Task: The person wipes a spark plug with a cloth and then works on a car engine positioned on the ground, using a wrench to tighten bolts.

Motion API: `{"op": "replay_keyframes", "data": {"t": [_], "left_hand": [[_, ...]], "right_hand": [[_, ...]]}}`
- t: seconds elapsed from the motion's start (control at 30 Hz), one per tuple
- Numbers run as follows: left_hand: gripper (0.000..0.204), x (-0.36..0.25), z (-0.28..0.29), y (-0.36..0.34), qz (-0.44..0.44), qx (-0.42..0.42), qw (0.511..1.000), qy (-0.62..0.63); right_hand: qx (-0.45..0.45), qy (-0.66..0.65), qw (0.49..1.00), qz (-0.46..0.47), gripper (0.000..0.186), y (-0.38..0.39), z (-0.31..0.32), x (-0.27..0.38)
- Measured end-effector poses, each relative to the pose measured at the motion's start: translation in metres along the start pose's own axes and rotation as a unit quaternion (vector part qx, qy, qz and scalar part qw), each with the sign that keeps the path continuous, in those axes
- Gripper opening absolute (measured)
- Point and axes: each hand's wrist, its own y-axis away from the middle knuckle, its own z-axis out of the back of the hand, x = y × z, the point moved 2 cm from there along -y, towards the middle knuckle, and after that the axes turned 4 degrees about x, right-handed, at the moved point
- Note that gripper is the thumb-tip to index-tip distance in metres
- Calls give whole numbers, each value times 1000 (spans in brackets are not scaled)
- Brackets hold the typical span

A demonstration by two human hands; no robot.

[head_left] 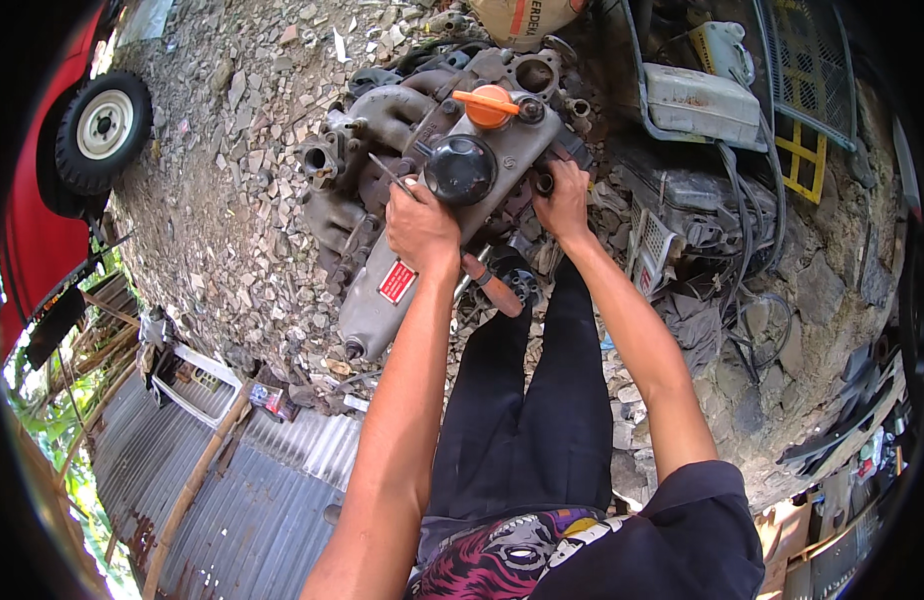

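Observation:
A greyish car engine (pixel 367 318) lies on the gravel before me, its long valve cover topped by an orange filler cap (pixel 487 106) and a round black cap (pixel 461 170). My left hand (pixel 422 230) is closed over the cover, gripping a screwdriver (pixel 497 290); its thin shaft points up-left and the reddish-brown handle sticks out below the wrist. Against the engine's right side, my right hand (pixel 564 205) has its fingers curled in beside a dark block (pixel 572 150) and a short round tube (pixel 544 184). What those fingers grip is hidden. Curved manifold pipes (pixel 392 108) line the left side.
At the right stand a grey metal tank (pixel 702 105), a white plastic bottle (pixel 724 48) and black hoses (pixel 752 190). A sack (pixel 527 20) sits beyond the engine. To the left are a red vehicle's wheel (pixel 106 124) and corrugated metal sheets (pixel 272 490).

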Motion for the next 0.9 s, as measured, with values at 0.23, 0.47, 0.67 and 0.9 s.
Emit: {"op": "replay_keyframes", "data": {"t": [0.23,0.47,0.67,0.9], "left_hand": [[34,-1,1,0,12,8,1000,4],[33,-2,1,0,13,6,1000,2],[44,4,0,0,1,9,1000,8],[33,-1,1,2,11,7,1000,8]], "right_hand": [[45,28,992,112,40,-6,11,-4],[78,94,966,226,39,-18,26,-6],[72,101,981,150,38,-10,22,-9],[40,35,998,38,34,-1,12,-4]]}}
